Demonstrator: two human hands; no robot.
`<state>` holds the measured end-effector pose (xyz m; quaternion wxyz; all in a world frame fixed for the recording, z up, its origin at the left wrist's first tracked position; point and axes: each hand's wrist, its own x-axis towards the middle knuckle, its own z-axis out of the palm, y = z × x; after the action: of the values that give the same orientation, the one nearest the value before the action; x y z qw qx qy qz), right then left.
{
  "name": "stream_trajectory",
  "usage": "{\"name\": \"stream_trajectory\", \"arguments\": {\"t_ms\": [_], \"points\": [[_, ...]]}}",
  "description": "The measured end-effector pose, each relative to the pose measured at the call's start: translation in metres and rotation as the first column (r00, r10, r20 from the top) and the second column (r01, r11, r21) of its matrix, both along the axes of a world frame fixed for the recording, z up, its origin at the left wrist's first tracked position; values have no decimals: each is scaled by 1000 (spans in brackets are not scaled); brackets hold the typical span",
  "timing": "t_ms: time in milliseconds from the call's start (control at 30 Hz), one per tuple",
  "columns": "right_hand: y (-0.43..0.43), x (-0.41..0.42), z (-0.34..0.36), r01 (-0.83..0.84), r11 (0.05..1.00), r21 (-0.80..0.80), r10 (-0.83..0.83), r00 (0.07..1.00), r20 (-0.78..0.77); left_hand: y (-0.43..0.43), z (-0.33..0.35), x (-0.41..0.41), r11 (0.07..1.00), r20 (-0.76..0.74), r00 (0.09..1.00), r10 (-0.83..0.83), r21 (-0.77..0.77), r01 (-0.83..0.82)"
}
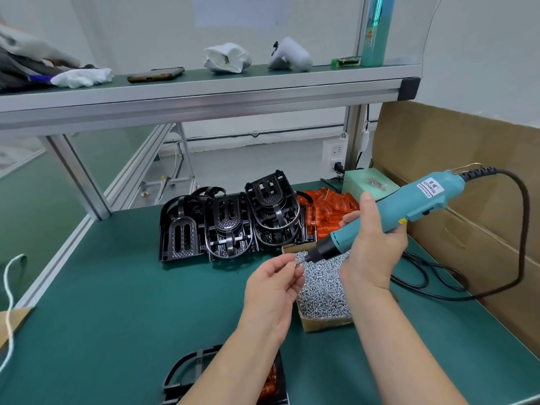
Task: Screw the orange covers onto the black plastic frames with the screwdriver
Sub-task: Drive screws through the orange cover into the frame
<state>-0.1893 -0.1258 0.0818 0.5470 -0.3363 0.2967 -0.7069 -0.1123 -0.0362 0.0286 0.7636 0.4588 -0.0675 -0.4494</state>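
While the right hand point(371, 247) gripped the teal screwdriver point(409, 206) with fingers point(350, 220) curled round its barrel, the left hand point(271, 287) pinched a small screw point(297, 263) at the bit's tip, above a box of screws point(321, 290). Black frames point(228, 223) and orange covers point(327, 211) lay heaped behind on the tabletop point(117, 287); another frame point(187, 372) sat nearest the person, partly hidden by the left forearm.

shelf point(204, 95): dark phone point(155, 75), crumpled white cloth point(226, 58), upright teal bottle point(375, 30) | right: big cardboard box point(467, 159) | back wall: socket point(334, 156) | left table edge: white cord point(10, 287)
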Motion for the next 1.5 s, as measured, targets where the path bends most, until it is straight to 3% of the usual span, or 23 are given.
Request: {"name": "stream_trajectory", "arguments": {"t_ms": [167,267,367,467,533,600,700,767,833,1033,1500], "points": [[6,6,2,-17,999,51,16,1000,20,13,-1,-8,998,112,992,57,-23,-54],[10,11,1,-46,998,37,46,999,2,28,-5,-5,1000,258,966,12,0,-12],[19,17,-5,-89,996,24,89,996,-11,47,-3,7,992,418,902,-109,107,70],[28,21,-7,-140,990,12,140,990,-12,68,0,26,962,592,778,-211,268,57],[37,20,-9,-198,980,-11,197,980,-34,87,4,42,935,745,604,-283,355,0],[47,18,-14,-264,964,-43,261,963,-64,112,10,56,861,807,331,-489,508,32],[63,14,-22,-343,935,-90,329,934,-138,144,5,66,599,601,-89,-794,799,51],[73,11,-27,-388,912,-129,356,909,-217,156,-7,62,476,453,-234,-860,878,-50],[81,9,-32,-427,888,-171,372,885,-281,160,-18,56,470,430,-261,-864,876,-112],[97,9,-38,-481,848,-223,368,837,-406,155,-31,52,609,531,-324,-783,759,-228],[99,20,-38,-531,807,-258,338,774,-536,157,-35,51,638,579,-286,-764,745,-196]]}}
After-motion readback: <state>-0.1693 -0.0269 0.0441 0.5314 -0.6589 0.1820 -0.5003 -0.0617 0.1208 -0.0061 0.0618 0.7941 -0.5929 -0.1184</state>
